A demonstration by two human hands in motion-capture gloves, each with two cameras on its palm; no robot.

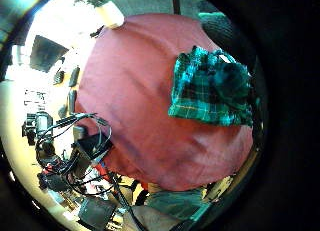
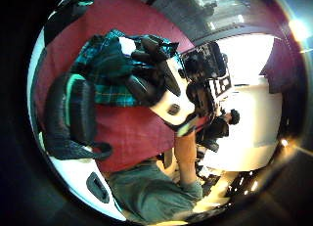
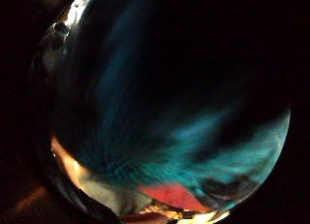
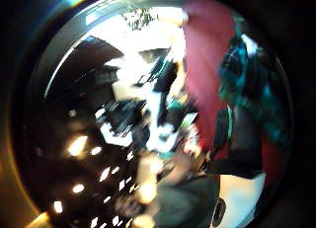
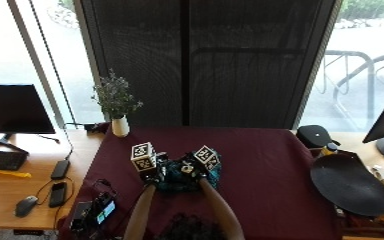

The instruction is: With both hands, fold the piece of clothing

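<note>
Maroon cloth (image 5: 272, 170) covers the desk, with a dark blind and windows behind it. On the cloth, in front of the person, lies the garment (image 5: 179, 176), a green-and-black plaid piece folded into a small, thick rectangle. Both hands are at it. The right hand (image 2: 149, 72) lies on top of the garment, its fingers (image 2: 146, 57) bent down onto the plaid; whether they pinch the fabric cannot be told. The left hand (image 5: 153, 172) is at the garment's near-left edge, and its fingers are hidden, so their state cannot be told. Blurred plaid fills the right little-finger palm view.
</note>
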